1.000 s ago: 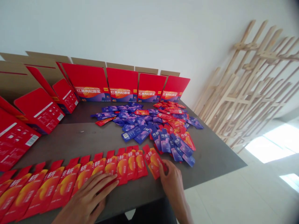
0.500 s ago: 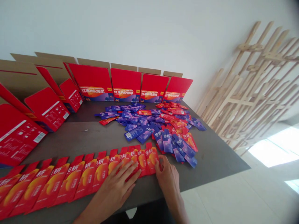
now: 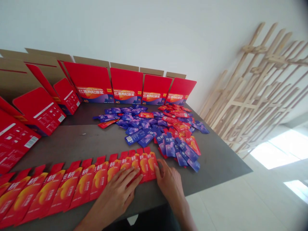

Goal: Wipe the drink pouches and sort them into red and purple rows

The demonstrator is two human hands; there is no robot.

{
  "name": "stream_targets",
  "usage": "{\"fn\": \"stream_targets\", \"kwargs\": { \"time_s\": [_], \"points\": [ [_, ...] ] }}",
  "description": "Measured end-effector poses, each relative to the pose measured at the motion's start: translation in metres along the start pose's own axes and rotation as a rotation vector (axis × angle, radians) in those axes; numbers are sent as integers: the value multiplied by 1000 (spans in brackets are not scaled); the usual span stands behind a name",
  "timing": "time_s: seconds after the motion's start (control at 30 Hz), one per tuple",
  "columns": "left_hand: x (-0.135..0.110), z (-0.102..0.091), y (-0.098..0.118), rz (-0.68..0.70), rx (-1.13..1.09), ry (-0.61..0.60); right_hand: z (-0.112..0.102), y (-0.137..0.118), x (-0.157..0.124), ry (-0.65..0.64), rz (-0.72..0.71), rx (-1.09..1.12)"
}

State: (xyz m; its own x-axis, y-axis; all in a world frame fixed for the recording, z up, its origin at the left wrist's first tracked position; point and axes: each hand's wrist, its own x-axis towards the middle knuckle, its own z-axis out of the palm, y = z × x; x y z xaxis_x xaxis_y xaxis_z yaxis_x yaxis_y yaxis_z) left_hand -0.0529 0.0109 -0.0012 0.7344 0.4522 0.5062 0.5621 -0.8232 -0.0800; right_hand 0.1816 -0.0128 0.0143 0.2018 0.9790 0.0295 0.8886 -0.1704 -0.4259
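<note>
At 6 o'clock, down low in the head view: left hand (image 3: 115, 195) laid palm-down on the right end of a row of red sachets (image 3: 72, 184), fingers apart and flat across the last few packs, clamped on nothing. Just beside it, at 5 o'clock: right hand (image 3: 169, 184) set against the outer edge of the last red sachet (image 3: 151, 162), fingers close together and lightly bent, tips touching the pack's edge, not closed round it.

Stretching from 8 o'clock to 6 o'clock along the near edge of a dark table (image 3: 84, 141): the row itself, overlapping like roof tiles, each pack with an orange sun print and white characters, tops pointing away toward 12 o'clock.

At 12 o'clock from the right hand and near the row's end: a loose heap of blue and red sachets (image 3: 158, 128), spread toward the table's far right corner, its nearest blue packs just beside the last red one.

Along the far edge, from 11 to 12 o'clock: upright red boxes (image 3: 125, 88) with lids raised, lined up against a white wall (image 3: 168, 32). At 9 o'clock: more tilted red boxes (image 3: 40, 110), backs showing barcodes.

At 2 to 3 o'clock, off the table: pale wooden frames (image 3: 255, 86) leaning on the wall above a light floor (image 3: 252, 205).
</note>
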Motion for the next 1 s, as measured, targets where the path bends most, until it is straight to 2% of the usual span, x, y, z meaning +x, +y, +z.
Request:
{"fn": "stream_targets", "kwargs": {
  "time_s": [0.13,0.23,0.33,0.37,0.5,0.6,0.67,0.77,0.9,1.0],
  "points": [
    [2,-2,2,-50,-39,23,-21,13,-1,75,1,70],
    [2,-4,3,-48,-28,17,-50,40,23,237,-50,58],
    [2,-5,5,-53,-22,18,-82,78,83,434,-102,-83],
    [3,-6,6,-57,-26,25,-92,90,108,451,-139,-141],
    [7,-9,9,-74,-64,59,-110,121,207,266,-304,-265],
    [9,-11,12,-83,-68,56,-107,126,250,182,-349,-264],
    [8,-13,13,-84,-61,45,-103,126,262,173,-358,-255],
    [8,-15,15,-77,-58,39,-101,122,265,251,-355,-221],
    [8,-15,14,-79,-42,50,-103,113,256,416,-357,-122],
    [9,-17,12,-87,-47,106,-106,99,238,494,-374,-29]
  ]
}}
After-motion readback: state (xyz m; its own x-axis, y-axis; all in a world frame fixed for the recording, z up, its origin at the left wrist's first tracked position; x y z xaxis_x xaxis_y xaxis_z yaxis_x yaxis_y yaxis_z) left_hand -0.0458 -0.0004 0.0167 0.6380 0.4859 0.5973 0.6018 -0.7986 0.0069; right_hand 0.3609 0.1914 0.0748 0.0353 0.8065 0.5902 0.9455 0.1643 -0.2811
